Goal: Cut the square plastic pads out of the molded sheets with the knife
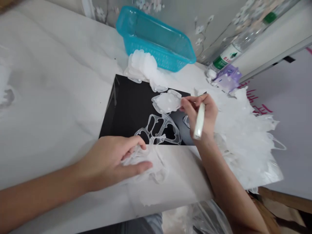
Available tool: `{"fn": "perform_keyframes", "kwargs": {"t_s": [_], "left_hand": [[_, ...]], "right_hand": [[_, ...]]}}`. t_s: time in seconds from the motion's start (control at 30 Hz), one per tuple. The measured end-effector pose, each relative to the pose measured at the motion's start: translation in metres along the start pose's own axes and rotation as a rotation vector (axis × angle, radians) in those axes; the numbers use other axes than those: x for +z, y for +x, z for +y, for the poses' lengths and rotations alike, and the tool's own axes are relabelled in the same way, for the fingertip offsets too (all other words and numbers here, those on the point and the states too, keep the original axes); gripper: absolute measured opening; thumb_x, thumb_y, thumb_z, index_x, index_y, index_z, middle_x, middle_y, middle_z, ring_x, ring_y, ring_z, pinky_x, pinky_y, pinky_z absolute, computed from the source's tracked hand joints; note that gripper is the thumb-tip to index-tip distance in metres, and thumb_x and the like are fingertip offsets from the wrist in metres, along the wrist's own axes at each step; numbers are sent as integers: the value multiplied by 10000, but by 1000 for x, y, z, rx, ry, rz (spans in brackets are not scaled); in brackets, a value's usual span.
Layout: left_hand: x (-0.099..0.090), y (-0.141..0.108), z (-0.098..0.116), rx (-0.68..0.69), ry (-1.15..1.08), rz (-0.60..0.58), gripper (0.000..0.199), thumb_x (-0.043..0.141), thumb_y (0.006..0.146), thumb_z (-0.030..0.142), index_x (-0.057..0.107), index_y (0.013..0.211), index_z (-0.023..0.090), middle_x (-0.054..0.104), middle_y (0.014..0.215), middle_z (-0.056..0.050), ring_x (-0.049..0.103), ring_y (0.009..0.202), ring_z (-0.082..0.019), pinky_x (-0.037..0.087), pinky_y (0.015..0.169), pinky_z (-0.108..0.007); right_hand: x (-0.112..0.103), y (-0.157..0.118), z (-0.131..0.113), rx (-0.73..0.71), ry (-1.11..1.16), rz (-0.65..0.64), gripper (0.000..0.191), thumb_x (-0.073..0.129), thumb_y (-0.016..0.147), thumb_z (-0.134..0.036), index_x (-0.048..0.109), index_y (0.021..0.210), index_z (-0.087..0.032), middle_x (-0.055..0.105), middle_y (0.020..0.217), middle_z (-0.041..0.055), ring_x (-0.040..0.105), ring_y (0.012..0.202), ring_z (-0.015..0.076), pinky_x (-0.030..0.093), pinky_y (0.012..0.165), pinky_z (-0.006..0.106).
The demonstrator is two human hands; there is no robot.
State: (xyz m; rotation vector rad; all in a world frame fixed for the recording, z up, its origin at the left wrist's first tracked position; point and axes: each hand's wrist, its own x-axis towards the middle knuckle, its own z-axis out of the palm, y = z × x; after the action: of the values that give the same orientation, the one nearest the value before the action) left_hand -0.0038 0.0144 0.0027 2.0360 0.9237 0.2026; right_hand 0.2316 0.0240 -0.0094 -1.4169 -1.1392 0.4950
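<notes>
My left hand (114, 162) is curled round a bunch of clear, thin offcuts (156, 162) at the front edge of the black sheet (129, 104). A cut-out frame (165, 128) of the same translucent material lies on the sheet just beyond them. My right hand (203, 113) is closed round a slim, white, pen-like handle (200, 122); its working end is hidden. The fingertips of that hand touch the right edge of a white translucent piece (168, 102) with a lobed outline. Behind it, overlapping similar pieces (143, 68) lie at the sheet's far edge.
A blue plastic basket (156, 42) stands against the wall. At the right lies a big heap of translucent white pieces (243, 136), with a purple packet (227, 78) and a bottle (231, 52) behind. A clear plastic bag (209, 217) hangs below the table's front edge.
</notes>
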Motion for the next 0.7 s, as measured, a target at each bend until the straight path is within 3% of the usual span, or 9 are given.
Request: {"fn": "perform_keyframes", "kwargs": {"t_s": [0.07, 0.13, 0.23, 0.3, 0.4, 0.5, 0.6, 0.7], "left_hand": [[5, -1, -4, 114, 247, 12, 345, 557, 780, 494, 603, 994, 228, 545, 597, 31, 509, 531, -141, 300, 497, -238], [9, -1, -8, 199, 354, 20, 230, 483, 853, 395, 593, 966, 228, 612, 669, 9, 565, 622, -165, 329, 549, -254], [10, -1, -11, 254, 319, 13, 188, 393, 899, 287, 549, 824, 213, 599, 637, 30, 552, 575, -134, 333, 545, -247], [8, -3, -11, 271, 248, 75, 170, 383, 901, 276, 506, 804, 209, 567, 602, 49, 520, 515, -115, 332, 512, -234], [7, -8, -11, 256, 133, 280, 93, 393, 902, 260, 463, 854, 221, 547, 608, 67, 497, 477, -95, 360, 494, -209], [7, -9, -12, 230, 24, 451, 58, 423, 889, 248, 460, 932, 241, 605, 752, 43, 585, 620, -106, 432, 555, -186], [6, -7, -13, 247, -39, 445, 92, 446, 865, 233, 481, 945, 262, 621, 859, 34, 620, 758, -125, 469, 626, -185], [6, -5, -13, 237, -98, 436, 108, 431, 858, 211, 487, 933, 267, 609, 883, 28, 610, 767, -126, 474, 636, -192]], "right_hand": [[-7, 12, 16, -16, -252, -41, 294, 646, 718, -211, 356, 669, -220, 609, 684, -18, 572, 624, 123, 457, 644, 292], [-10, 18, 24, -61, -460, -81, 305, 647, 700, -198, 347, 648, -218, 595, 659, -12, 563, 612, 135, 431, 620, 289], [-8, 12, 17, -233, -637, -15, 296, 634, 729, -245, 346, 668, -218, 594, 700, 8, 561, 664, 151, 409, 634, 280], [-2, 1, 5, -314, -695, -32, 294, 593, 787, -332, 350, 666, -216, 577, 670, 5, 542, 630, 139, 390, 613, 260], [9, -20, -13, -350, -740, -353, 373, 512, 830, -491, 375, 622, -212, 480, 532, -21, 448, 494, 113, 310, 508, 235], [20, -39, -25, -412, -493, -694, 443, 422, 842, -581, 348, 610, -211, 454, 547, -15, 432, 520, 108, 299, 503, 229], [28, -53, -30, -413, -191, -911, 483, 425, 801, -648, 293, 634, -215, 413, 568, -36, 390, 526, 91, 318, 514, 215], [30, -60, -30, -457, -212, -1005, 445, 579, 733, -578, 322, 695, -217, 434, 640, -38, 405, 587, 96, 329, 543, 212]]}}
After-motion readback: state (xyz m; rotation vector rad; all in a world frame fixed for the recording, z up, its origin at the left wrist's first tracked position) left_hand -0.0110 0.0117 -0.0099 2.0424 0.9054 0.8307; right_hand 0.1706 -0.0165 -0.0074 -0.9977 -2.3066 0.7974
